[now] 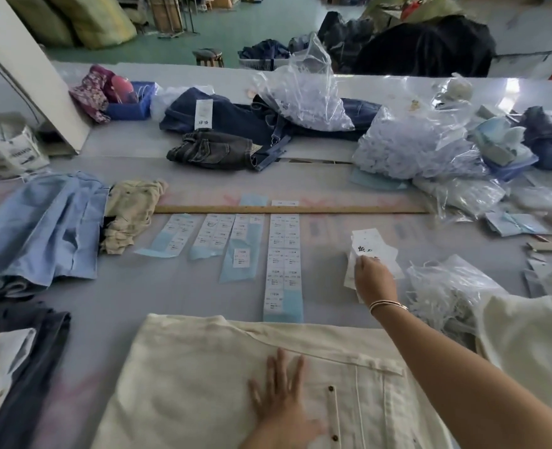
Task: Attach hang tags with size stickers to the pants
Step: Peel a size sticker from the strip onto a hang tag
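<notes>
Cream pants point(203, 384) lay flat right at the near edge of the table point(106, 303), buttons showing along the fly, and the person's left hand point(281, 396) was pressed down on them with fingers spread out straight. Right hand point(375, 280) was reaching out past the pants to a loose pile of white hang tags point(365, 247), fingers curled down onto the top ones. Looked like a pinch on a tag, but the fingertips were hidden behind the back of the hand so I couldn't really tell. Couple of thin bracelets point(388, 305) on that wrist.

Between the pants and a long wooden ruler point(287, 209) sat four strips of size stickers point(282, 264) on blue backing, side by side, some already half peeled. Just right of the tag pile was a clear bag of white strings point(446, 286). On the left, a light blue garment point(41, 228) and a crumpled beige one point(132, 215) touching it. Further back, dark jeans point(213, 150) in a heap near big plastic bags point(414, 144) stuffed with pale bits, plus a blue bin point(132, 105).
</notes>
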Motion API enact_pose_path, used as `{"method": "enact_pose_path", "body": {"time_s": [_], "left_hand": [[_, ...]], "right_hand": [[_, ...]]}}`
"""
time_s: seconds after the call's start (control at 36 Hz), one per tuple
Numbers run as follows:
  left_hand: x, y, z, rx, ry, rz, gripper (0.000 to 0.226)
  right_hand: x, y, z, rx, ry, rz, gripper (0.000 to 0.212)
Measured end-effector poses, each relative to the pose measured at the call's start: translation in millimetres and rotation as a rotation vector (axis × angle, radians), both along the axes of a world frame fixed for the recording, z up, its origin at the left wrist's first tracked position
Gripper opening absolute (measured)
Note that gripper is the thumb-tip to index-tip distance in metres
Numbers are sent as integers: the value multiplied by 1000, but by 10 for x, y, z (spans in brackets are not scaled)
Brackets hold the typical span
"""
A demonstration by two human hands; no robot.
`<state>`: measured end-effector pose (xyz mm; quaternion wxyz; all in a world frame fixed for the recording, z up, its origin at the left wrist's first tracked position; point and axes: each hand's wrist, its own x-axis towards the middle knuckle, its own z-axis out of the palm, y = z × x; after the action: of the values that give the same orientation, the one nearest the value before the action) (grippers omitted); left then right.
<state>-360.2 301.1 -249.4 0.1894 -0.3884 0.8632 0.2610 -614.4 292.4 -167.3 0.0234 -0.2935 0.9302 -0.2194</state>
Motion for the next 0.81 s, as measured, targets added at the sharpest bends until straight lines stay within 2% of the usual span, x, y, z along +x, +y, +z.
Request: {"method": "enact_pose_path", "body": {"time_s": [0.03,0.06,0.08,0.11,0.17,0.19,0.25,0.31,0.33,0.39,0.44,0.5,0.53,0.58,0.69,0.81], "left_hand": [[31,-47,35,51,37,22,106],[65,-106,93,166,165,123,77],[113,-175,178,307,371,299,47],[167,-230,324,479,571,516,39],[244,-398,490,853,876,919,36],[268,-480,511,1015,952,1059,41],[341,-681,541,1225,1021,1123,49],[425,-846,611,1320,1001,1075,53],[450,-906,645,1280,938,1023,46],[502,-1016,623,987,858,987,22],[549,-1142,511,721,822,942,11],[558,-1314,440,517,743,851,12],[553,-1417,409,424,692,791,13],[507,-1634,379,244,620,633,15],[288,-1957,352,-79,478,229,21],[78,-2168,280,-222,317,-69,30]], "right_hand": [[90,16,85,-114,35,43,27],[221,24,154,-220,86,134,24],[394,33,213,-292,145,265,23],[589,51,250,-322,198,417,26],[976,111,253,-282,305,709,42],[1149,149,240,-224,368,840,43],[1457,232,169,-103,439,1060,32],[1709,282,92,-42,405,1191,27],[1796,277,58,23,368,1231,31],[1903,224,3,166,357,1218,40],[1940,157,-7,205,275,1253,27],[1935,58,-57,48,-12,1250,27],[1912,-26,-84,-27,-111,1173,29],[1814,-268,-117,-128,-180,948,28],[1468,-925,-103,-11,-197,676,41],[1127,-1465,-163,170,-115,647,41]]}}
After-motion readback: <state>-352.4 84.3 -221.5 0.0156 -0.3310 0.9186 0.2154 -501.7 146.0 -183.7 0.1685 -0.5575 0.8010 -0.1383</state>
